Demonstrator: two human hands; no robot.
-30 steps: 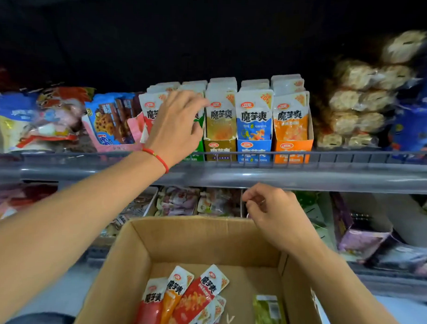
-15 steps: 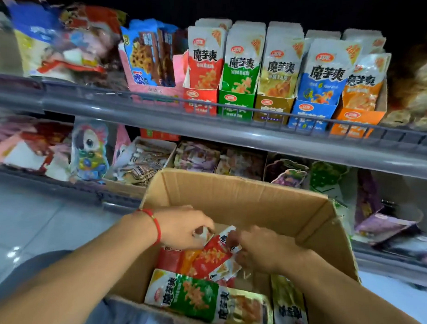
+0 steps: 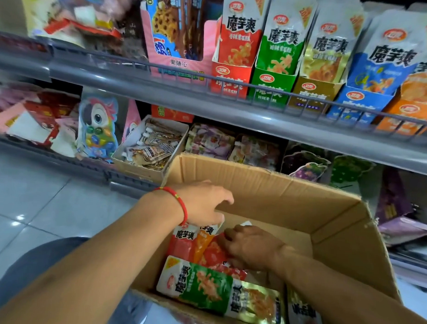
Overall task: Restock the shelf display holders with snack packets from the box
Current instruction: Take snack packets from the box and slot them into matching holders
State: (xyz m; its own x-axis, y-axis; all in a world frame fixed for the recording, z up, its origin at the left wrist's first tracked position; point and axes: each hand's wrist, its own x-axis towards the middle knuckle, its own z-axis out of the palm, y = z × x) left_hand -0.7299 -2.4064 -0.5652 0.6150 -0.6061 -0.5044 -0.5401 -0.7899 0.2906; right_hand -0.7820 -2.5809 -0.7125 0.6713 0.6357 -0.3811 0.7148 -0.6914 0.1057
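Note:
An open cardboard box (image 3: 291, 188) sits below the shelves with loose snack packets inside. My left hand (image 3: 201, 205), with a red string bracelet on the wrist, reaches in from the left and grips the tops of a red packet (image 3: 183, 243) and an orange packet (image 3: 201, 245). My right hand (image 3: 250, 248) lies beside it, fingers curled on another red packet (image 3: 214, 255). A green packet (image 3: 198, 282) and a gold packet (image 3: 256, 304) lie flat at the box's near side. On the upper shelf stand the red (image 3: 231, 82), green (image 3: 270, 87), gold (image 3: 311, 95), blue (image 3: 355, 105) and orange (image 3: 407, 115) display holders, packets upright in them.
A grey shelf rail (image 3: 162, 87) with a wire guard runs in front of the holders. A pink cookie display box (image 3: 178, 39) stands left of the red holder. The lower shelf holds a tray of pouches (image 3: 150, 145), a parrot-shaped toy card (image 3: 97, 126) and other snacks. Tiled floor (image 3: 36, 204) lies to the left.
My left hand came down from the upper-shelf holders into the box, and my right hand left the box's far rim. Both now work on the red and orange packets.

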